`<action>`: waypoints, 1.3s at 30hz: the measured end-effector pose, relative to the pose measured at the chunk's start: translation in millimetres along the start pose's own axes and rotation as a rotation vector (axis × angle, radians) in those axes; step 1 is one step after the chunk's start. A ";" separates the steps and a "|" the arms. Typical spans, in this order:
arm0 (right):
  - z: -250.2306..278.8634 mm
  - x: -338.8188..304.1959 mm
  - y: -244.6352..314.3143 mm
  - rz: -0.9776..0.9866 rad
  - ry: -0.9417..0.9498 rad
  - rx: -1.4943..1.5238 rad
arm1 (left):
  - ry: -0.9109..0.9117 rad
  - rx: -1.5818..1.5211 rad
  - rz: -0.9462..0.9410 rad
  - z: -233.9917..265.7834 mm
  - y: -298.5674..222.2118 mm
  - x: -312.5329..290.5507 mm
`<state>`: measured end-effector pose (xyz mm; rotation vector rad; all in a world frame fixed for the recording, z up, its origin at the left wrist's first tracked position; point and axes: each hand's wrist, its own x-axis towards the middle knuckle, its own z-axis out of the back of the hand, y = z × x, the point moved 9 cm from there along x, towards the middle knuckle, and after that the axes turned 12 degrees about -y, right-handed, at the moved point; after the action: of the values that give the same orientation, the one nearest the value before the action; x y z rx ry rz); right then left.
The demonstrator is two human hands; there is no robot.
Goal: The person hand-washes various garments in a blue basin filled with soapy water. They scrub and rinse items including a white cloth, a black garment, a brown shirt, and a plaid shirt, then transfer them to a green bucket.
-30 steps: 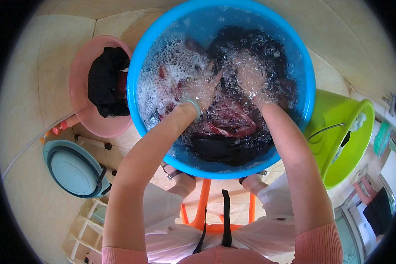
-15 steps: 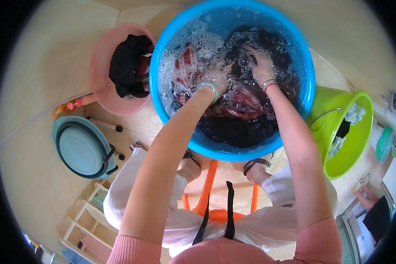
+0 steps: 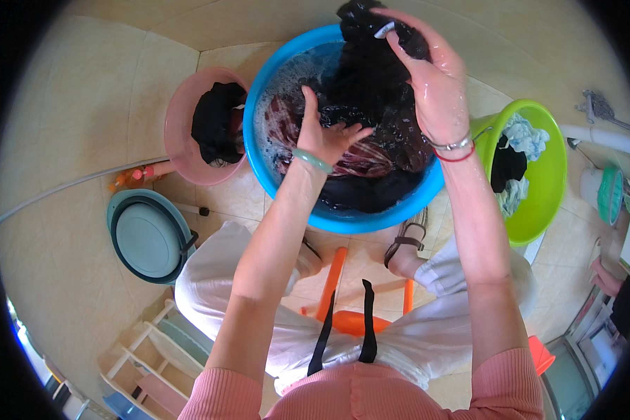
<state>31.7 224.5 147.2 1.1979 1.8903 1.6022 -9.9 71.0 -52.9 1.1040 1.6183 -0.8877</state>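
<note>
In front of me stands a large blue basin [image 3: 357,224] of sudsy water with dark and red plaid cloth soaking in it. My right hand [image 3: 441,87] grips a wet black garment [image 3: 371,66] at its top and holds it up above the far side of the basin. A small white label [image 3: 384,29] shows near the fingers. The garment's lower part hangs down into the water. My left hand [image 3: 325,143], fingers spread and wet, hovers over the red plaid cloth [image 3: 364,162] with nothing in it.
A pink basin [image 3: 177,140] holding black clothing [image 3: 213,122] stands to the left. Right of the blue basin a lime-green bucket [image 3: 549,196] leans with cloths inside. Also around me are a grey-blue collapsible basin [image 3: 147,241], a white rack [image 3: 143,357] and an orange stool [image 3: 360,322].
Both hands have come up out of the water. My right hand has raised the black garment upward and away; my left hand has opened above the basin. The view has shifted slightly.
</note>
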 end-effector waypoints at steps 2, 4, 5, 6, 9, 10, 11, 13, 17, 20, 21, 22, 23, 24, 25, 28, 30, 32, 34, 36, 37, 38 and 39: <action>-7.9 -6.5 31.1 0.013 -0.008 -0.015 | 0.217 0.063 0.016 -26.1 -3.1 -0.6; -23.6 -13.9 63.0 -0.049 -0.017 -0.013 | 0.522 0.162 -0.013 -43.6 -11.1 -0.7; -29.7 -20.2 85.1 -0.096 -0.033 -0.029 | 0.617 0.172 0.003 -50.6 -8.0 -4.2; -31.8 -22.2 83.2 -0.118 -0.009 0.041 | 0.712 0.180 0.017 -57.6 -6.1 -9.3; -33.8 -21.8 72.5 -0.178 0.036 0.270 | 0.642 0.093 0.143 -53.0 -6.4 6.8; -33.6 -20.6 71.4 -0.205 0.032 0.317 | 0.604 0.048 0.193 -51.6 -5.6 13.4; -32.4 -20.7 67.1 -0.242 0.025 0.358 | 0.558 -0.003 0.248 -47.0 -2.2 19.5; -31.8 -11.5 55.5 -0.373 -0.037 0.450 | 0.362 -0.006 0.112 -24.3 -15.7 37.4; 21.8 48.4 -10.5 -0.470 -0.069 0.559 | 0.192 0.071 -0.086 -6.7 -9.4 -23.6; 56.3 55.5 -95.8 -0.556 -0.103 0.379 | 0.341 0.110 -0.086 1.7 -22.5 -44.1; 66.9 47.1 -119.3 -0.599 -0.117 0.270 | 0.433 0.065 -0.004 -5.2 -14.5 -52.4; 66.7 25.3 -139.9 -0.607 -0.197 0.255 | 0.514 0.017 0.063 -11.1 -11.9 -64.4; 68.1 3.2 -162.9 -0.649 -0.231 0.221 | 0.597 -0.031 0.133 -18.7 -8.4 -79.0; 87.6 -19.3 -196.7 -0.697 -0.256 0.203 | 0.691 -0.076 0.224 -30.7 3.2 -92.4; 89.6 -49.5 -222.3 -0.801 -0.270 0.270 | 0.588 0.108 -0.133 -28.1 -1.3 -87.2; 86.7 -139.7 -241.6 -0.818 -0.580 0.468 | 0.876 -0.270 0.209 -34.1 11.5 -118.7; 87.8 -164.2 -245.3 -0.765 -0.571 0.581 | 0.773 -0.363 0.204 -34.9 26.3 -116.2; 54.5 -174.6 -234.4 -0.826 -0.503 0.789 | 0.830 -0.446 0.275 -29.6 36.3 -112.6; 26.8 -158.0 -189.1 -0.613 -0.333 0.530 | 0.602 -0.507 0.303 -14.2 50.1 -90.7; 0.8 -146.9 -172.9 -0.708 -0.433 0.868 | 0.533 -0.478 0.244 2.1 60.3 -76.6; -9.7 -135.5 -170.2 -0.751 -0.362 1.043 | 0.580 -0.492 0.241 7.1 63.1 -78.8; -26.4 -129.7 -166.6 -0.803 -0.284 1.231 | 0.624 -0.507 0.224 14.2 61.3 -83.7; -25.7 -123.3 -166.8 -0.832 -0.219 1.260 | 0.672 -0.522 0.222 18.2 63.4 -89.2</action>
<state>22.4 113.6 -29.7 0.6270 2.7001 -0.2461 67.9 52.7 24.0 1.2266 2.0464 0.0934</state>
